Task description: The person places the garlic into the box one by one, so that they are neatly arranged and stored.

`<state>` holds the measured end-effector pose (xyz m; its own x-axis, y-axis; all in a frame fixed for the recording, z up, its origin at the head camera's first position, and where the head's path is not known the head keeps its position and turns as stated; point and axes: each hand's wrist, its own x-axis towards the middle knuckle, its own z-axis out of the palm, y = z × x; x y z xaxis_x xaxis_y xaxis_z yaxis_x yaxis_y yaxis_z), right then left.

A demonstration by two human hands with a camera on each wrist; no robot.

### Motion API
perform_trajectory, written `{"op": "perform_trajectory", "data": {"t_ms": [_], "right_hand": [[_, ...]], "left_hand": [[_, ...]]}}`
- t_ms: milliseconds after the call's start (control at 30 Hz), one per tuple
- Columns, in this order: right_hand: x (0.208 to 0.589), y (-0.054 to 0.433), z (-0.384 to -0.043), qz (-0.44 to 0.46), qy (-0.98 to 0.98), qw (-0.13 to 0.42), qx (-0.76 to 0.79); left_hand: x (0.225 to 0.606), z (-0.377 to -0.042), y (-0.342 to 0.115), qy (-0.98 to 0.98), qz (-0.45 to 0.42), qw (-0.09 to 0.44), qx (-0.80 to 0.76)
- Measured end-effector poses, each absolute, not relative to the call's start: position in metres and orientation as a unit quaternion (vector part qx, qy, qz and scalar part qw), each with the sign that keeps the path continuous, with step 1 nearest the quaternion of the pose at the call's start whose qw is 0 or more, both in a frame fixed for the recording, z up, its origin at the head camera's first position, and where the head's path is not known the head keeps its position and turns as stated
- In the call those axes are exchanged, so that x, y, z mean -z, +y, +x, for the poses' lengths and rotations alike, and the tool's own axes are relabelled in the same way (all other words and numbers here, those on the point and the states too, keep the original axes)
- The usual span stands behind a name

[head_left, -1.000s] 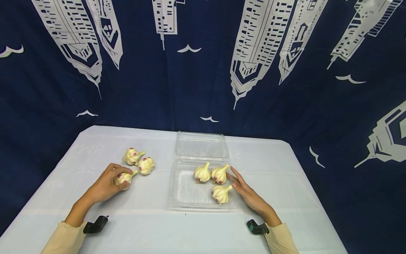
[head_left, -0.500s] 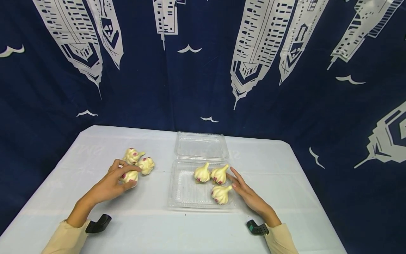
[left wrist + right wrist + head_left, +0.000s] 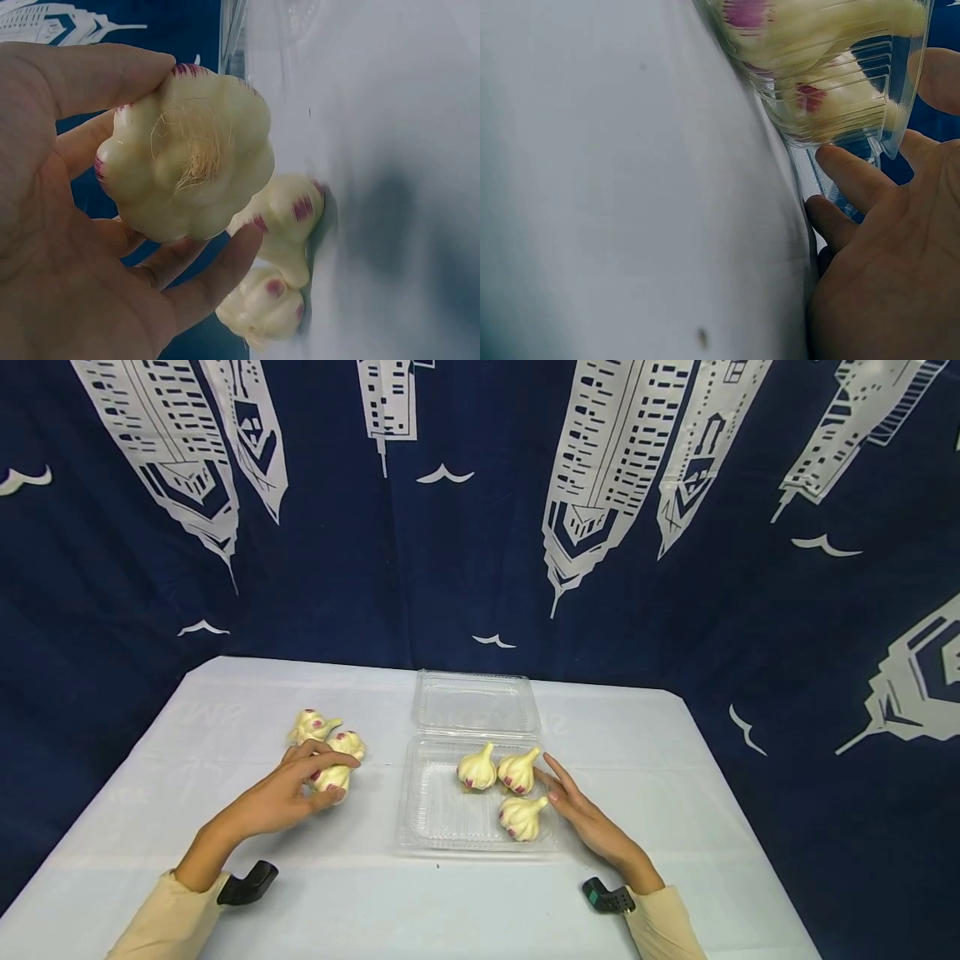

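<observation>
My left hand [image 3: 281,793] grips a garlic bulb [image 3: 191,154] between thumb and fingers, its root tuft facing the left wrist camera. Behind it on the table lie two more bulbs, one pale garlic bulb [image 3: 348,743] partly covered by the hand and another garlic bulb [image 3: 311,725] farther back. My right hand [image 3: 588,822], fingers extended, rests at the right side of a clear plastic clamshell box [image 3: 442,839]. In the right wrist view its fingertips are right at the box's wall. Three garlic bulbs [image 3: 477,770] sit in the right part of the box.
The box's clear lid [image 3: 476,703] lies folded back toward the rear of the white table [image 3: 360,893]. A dark blue curtain [image 3: 337,568] with white building prints hangs behind the table. Each wrist carries a black camera [image 3: 249,883].
My left hand has moved to the right with the garlic bulb in its grip, coming in front of a bulb on the table. My right hand stays at the box.
</observation>
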<state>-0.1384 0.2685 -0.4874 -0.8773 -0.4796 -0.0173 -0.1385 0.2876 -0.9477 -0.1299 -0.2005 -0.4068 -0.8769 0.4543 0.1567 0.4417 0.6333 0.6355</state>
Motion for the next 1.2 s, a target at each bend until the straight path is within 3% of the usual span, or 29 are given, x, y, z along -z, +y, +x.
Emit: {"op": "perform_trajectory", "data": {"t_ms": [500, 833, 1200], "right_hand": [[0.488, 0.271, -0.136, -0.198, 0.786, 0.153, 0.566], [0.487, 0.270, -0.136, -0.198, 0.784, 0.154, 0.567], [0.487, 0.269, -0.138, -0.201, 0.785, 0.157, 0.564]], "left_hand": [[0.404, -0.133, -0.173, 0.888, 0.308, -0.002, -0.342], [0.401, -0.137, -0.151, 0.882, 0.303, 0.021, -0.361], [0.403, -0.143, -0.119, 0.864, 0.318, 0.006, -0.390]]}}
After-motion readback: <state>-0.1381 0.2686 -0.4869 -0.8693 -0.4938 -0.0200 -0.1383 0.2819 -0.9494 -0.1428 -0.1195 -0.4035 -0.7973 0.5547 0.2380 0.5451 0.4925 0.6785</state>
